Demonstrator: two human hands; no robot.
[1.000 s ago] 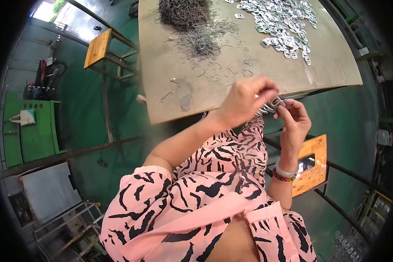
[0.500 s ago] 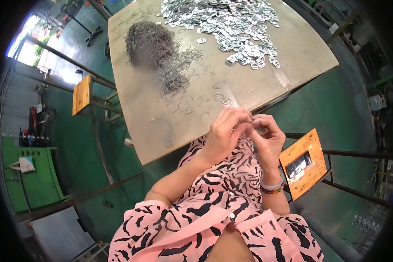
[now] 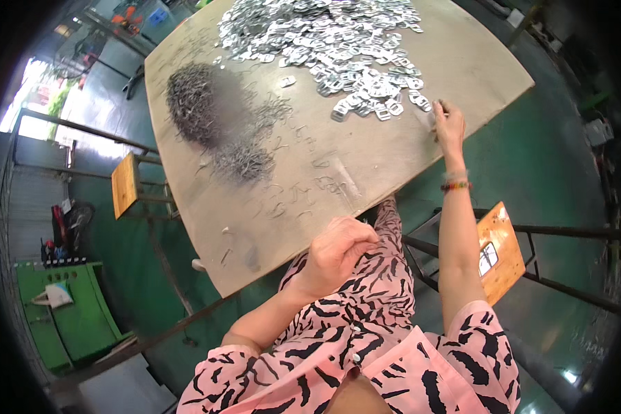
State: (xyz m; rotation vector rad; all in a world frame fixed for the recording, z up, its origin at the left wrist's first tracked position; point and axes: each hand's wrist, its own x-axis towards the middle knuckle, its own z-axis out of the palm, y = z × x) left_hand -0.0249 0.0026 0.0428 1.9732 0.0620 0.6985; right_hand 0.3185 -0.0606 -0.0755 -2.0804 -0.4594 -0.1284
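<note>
One pile of buckles [image 3: 355, 96] and one heap of wires [image 3: 193, 103] sit on one table [image 3: 479, 79]. The right hand [image 3: 450, 129] is just beside the buckles; the left hand [image 3: 332, 255] curls. I can't see if either holds anything.

Only view is head: left fisheye of the worn pair, on the wearer's side of the table [image 3: 476, 76] and above it, pitched steeply down, facing across it. Nearest is the pink shirt [image 3: 276, 372], short of the table. Wide field takes in green floor [image 3: 531, 159] either side of the table
</note>
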